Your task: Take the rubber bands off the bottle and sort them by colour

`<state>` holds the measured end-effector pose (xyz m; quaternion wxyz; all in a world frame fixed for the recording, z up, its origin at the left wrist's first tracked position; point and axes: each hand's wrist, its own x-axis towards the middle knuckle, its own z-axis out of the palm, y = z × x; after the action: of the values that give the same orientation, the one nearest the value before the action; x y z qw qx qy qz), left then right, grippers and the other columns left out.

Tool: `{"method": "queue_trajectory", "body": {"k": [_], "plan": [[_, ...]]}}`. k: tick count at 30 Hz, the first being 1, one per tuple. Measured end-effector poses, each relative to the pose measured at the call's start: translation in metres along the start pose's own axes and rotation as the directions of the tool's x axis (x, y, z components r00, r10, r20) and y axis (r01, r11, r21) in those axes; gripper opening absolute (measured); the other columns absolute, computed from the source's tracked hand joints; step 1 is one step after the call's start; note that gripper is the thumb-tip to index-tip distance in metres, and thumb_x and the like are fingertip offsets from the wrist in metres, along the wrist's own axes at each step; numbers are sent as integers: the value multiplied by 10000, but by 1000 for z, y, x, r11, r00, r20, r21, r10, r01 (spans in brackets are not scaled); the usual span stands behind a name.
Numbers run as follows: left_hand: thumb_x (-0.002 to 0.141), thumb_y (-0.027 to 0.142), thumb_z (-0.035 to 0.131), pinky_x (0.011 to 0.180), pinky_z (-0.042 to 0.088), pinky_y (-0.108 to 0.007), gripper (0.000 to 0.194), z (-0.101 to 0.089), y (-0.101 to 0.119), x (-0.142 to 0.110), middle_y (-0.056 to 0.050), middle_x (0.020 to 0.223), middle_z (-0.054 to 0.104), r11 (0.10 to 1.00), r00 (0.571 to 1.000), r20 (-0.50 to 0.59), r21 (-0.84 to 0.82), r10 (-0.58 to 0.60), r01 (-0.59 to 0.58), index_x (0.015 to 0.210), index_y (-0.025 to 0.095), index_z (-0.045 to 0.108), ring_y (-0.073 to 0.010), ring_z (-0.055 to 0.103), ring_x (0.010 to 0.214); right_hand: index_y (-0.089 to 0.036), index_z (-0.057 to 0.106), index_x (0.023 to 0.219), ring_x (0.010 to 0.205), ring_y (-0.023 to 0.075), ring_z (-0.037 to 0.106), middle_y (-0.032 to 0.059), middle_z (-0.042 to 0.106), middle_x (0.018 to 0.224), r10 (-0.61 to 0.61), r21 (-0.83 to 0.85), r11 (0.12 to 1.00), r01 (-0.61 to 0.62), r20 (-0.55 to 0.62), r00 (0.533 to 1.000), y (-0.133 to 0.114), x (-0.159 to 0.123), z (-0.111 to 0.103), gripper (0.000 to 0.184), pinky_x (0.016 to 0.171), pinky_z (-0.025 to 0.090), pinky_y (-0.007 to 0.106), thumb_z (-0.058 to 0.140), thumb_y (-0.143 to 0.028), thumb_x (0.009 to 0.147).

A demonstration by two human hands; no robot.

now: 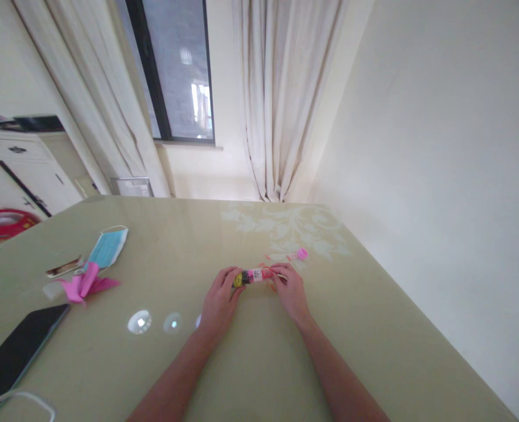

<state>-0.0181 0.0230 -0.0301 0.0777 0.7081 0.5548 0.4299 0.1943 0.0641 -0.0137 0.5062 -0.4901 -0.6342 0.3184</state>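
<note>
A short tube-shaped packet (255, 276), black and yellow at one end and pink-red at the other, lies sideways between my hands with a white barcode label facing up. My left hand (219, 293) is closed around its black-and-yellow end. At the pink-red end, the fingers of my right hand (291, 288) pinch the packet; the fingertips partly cover it. Small orange-red strips or loops lie by the right hand, too small to name. Just beyond that hand is a small bright pink cap-like piece (302, 254).
On the glossy table (259, 363) at left lie a blue face mask (108, 247), a pink folded-paper bird (85, 284), a thin brown-and-white packet (64, 267) and a dark tablet or phone (19, 351) beside a white cable (26, 394). A wall (453, 176) borders the right edge.
</note>
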Motion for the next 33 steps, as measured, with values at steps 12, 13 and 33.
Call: {"method": "queue_trajectory", "body": {"k": [12, 13, 33], "plan": [[942, 204, 604, 1046, 537, -441, 380, 0, 0, 0, -87, 1297, 635, 1000, 1000, 7, 6, -19, 19, 1318, 256, 582, -266, 643, 1168, -240, 794, 1028, 1143, 249, 650, 92, 672, 1188, 3, 70, 997, -14, 155, 988, 6, 1, -2, 222, 981, 563, 397, 618, -291, 902], [940, 204, 605, 1047, 537, -438, 379, 0, 0, 1, -85, 1294, 637, 1000, 1000, 5, -3, -22, 22, 1315, 258, 586, -264, 646, 1164, -239, 801, 1028, 1128, 249, 652, 94, 677, 1179, 19, 53, 998, -27, 154, 988, 7, 2, -3, 225, 986, 556, 402, 629, -317, 906], [916, 250, 660, 1046, 533, -404, 350, -3, 1, 6, -65, 1249, 659, 978, 997, -21, -196, -73, 67, 1265, 264, 633, -236, 662, 1159, -213, 770, 773, 748, 220, 716, 57, 791, 803, 238, 324, 914, -243, 56, 970, -13, 9, -18, 266, 739, 550, 346, 904, -408, 653]]}}
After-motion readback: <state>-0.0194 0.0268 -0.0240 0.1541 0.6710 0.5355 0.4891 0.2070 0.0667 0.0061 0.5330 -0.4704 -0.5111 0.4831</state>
